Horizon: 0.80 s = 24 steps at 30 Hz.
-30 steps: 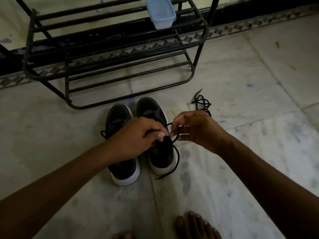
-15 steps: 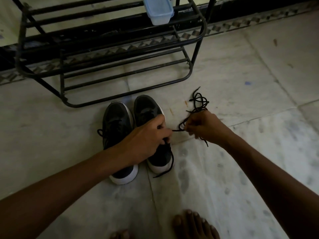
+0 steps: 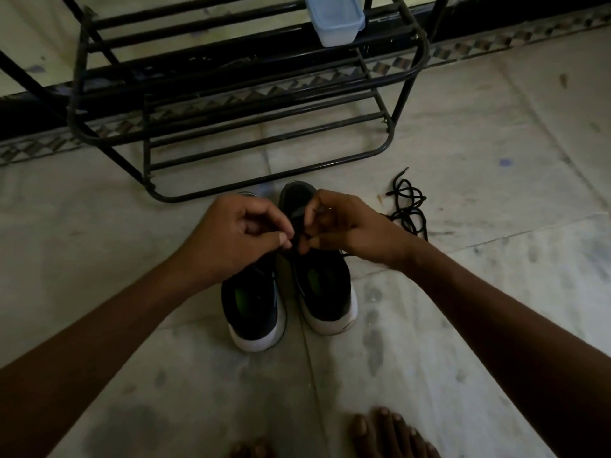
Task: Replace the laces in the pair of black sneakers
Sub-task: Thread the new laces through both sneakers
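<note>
1. Far left through the middle, up along the far edge of the floor (image 3: 496, 292): black metal shoe rack (image 3: 231, 127), standing upright, bottom bar down on the floor.
2. In from the near-left corner: left hand (image 3: 238, 236), fingers curled, pinching a black lace (image 3: 299, 241) between thumb and forefinger, sitting right over the front of the left sneaker (image 3: 256, 305).
3. Under that hand: left sneaker again, black with a white sole, flat on the floor, heel toward the near edge, greenish insole showing inside. Front half hidden by the hand, so can't tell anything about its lacing.
4. Right beside it, pretty much side by side: right sneaker (image 3: 327, 292), same colours, pointing the same way. Pinched lace right above its eyelet area, toe peeking out between the two hands.
5. Up on the rack's top bars, a bit right of middle: pale blue plastic tub (image 3: 335, 21), upright.
6. In from the near-right corner: right hand (image 3: 347, 226), also curled up, fingertips gripping that same lace, nearly touching the left hand's fingertips.
7. Just right of that hand: loose black lace (image 3: 408, 206), messy tangle lying on the floor, apart from both sneakers.
8. Down at the near edge, right of middle: bare foot (image 3: 386, 431), only the toes in view, too dark for more detail.
</note>
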Motion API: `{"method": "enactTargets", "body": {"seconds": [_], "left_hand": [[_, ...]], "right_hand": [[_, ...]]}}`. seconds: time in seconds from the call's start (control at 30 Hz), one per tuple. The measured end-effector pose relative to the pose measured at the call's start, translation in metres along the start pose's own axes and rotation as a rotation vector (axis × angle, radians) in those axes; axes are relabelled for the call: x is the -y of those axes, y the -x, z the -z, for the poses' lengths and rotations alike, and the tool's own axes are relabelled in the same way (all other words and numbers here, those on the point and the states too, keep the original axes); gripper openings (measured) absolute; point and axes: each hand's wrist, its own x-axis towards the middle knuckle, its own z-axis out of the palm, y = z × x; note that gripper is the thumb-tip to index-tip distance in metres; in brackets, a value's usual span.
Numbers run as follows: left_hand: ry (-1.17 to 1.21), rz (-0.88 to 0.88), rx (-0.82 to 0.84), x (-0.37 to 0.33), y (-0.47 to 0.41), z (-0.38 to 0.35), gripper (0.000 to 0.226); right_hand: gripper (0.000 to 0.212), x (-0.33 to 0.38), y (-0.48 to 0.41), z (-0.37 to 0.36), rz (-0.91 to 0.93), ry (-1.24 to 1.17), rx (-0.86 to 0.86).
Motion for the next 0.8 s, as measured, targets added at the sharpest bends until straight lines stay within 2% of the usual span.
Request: {"method": "enactTargets", "body": {"seconds": [0.17, 0.3, 0.47, 0.57, 0.67, 0.8], "left_hand": [[-0.110, -0.026, -0.122, 0.011, 0.002, 0.010, 0.024], [-0.321, -0.113, -0.109, 0.020, 0.002, 0.022, 0.022], [-0.518, -0.120, -0.111, 0.032, -0.006, 0.033, 0.023], [-0.532, -0.066, -0.116, 0.036, -0.008, 0.033, 0.021], [-0.457, 0.010, -0.138, 0.038, -0.010, 0.029, 0.019], [-0.168, 0.127, -0.155, 0.037, -0.015, 0.016, 0.026]], "right_hand": [[0.011, -0.001, -0.003, 0.003, 0.061, -0.137, -0.120], [0.007, -0.008, 0.000, 0.006, 0.053, -0.205, -0.221], [0.014, -0.012, 0.002, 0.003, 0.055, -0.207, -0.342], [0.023, -0.014, 0.000, 0.001, 0.053, -0.209, -0.362], [0.029, -0.016, -0.001, -0.003, 0.046, -0.071, -0.389], [0.033, -0.023, 0.006, 0.000, 0.142, 0.334, -0.352]]}}
